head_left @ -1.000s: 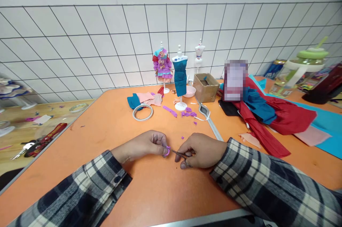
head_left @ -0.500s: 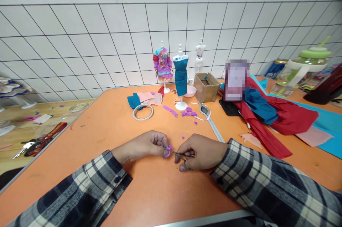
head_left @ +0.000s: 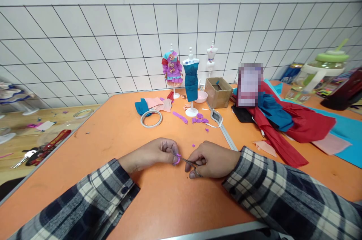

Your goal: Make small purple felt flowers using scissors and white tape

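Between thumb and fingers, my left hand [head_left: 163, 152] pinches a small piece of purple fabric [head_left: 178, 159]. My right hand [head_left: 210, 159] is closed around the handles of small scissors [head_left: 195, 166], whose tips point left and meet the purple piece. The blades look nearly closed, and part of the handles is hidden by my fingers. Beyond my hands lie a purple strip [head_left: 180, 117] and several purple scraps [head_left: 200, 119]. Behind them a small mannequin in a teal dress [head_left: 191, 81] stands upright.
Further back stand a mannequin in a purple dress [head_left: 172, 69], a bare white mannequin [head_left: 211, 57] and a cardboard box [head_left: 218, 94]. A tape roll [head_left: 143, 122] lies left, near teal and pink fabric. Red fabric [head_left: 307, 117], a blurred phone [head_left: 249, 85] and a jug [head_left: 319, 78] occupy the right.
The scissor handles have drawn closer together in my right hand. My left hand keeps its pinch on the purple fabric, nearly unmoved.
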A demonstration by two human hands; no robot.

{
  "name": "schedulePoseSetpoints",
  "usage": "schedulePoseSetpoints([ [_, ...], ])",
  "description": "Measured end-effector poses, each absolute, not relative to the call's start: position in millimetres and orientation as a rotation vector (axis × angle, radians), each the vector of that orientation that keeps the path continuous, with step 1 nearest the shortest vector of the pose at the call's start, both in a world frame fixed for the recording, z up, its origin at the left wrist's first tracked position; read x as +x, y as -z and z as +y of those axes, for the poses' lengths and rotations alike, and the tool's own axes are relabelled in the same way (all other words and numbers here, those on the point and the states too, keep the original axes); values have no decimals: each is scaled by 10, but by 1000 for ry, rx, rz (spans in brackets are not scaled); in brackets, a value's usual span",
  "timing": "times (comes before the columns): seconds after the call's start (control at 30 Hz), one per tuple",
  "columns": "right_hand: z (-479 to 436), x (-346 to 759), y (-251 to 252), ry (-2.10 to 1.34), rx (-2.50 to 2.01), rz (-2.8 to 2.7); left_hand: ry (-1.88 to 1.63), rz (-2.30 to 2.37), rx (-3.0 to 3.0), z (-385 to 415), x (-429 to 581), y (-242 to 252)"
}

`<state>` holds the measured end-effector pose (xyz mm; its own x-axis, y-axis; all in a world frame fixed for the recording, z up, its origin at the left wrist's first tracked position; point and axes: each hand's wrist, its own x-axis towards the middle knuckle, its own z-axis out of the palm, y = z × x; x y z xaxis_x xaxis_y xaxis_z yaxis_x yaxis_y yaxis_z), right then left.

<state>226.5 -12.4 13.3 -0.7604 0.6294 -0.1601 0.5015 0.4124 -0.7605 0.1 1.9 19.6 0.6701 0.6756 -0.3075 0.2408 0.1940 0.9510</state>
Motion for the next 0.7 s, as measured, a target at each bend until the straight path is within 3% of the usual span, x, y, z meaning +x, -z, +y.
schedulePoseSetpoints([
  [0.4,-74,2299,-164,-1181,-1014,-2472,-509,907,1280,17,1,-124],
  [0.7,-43,2319,-138,-1573,-957,-2267,-665,940,1223,-53,79,-158],
])
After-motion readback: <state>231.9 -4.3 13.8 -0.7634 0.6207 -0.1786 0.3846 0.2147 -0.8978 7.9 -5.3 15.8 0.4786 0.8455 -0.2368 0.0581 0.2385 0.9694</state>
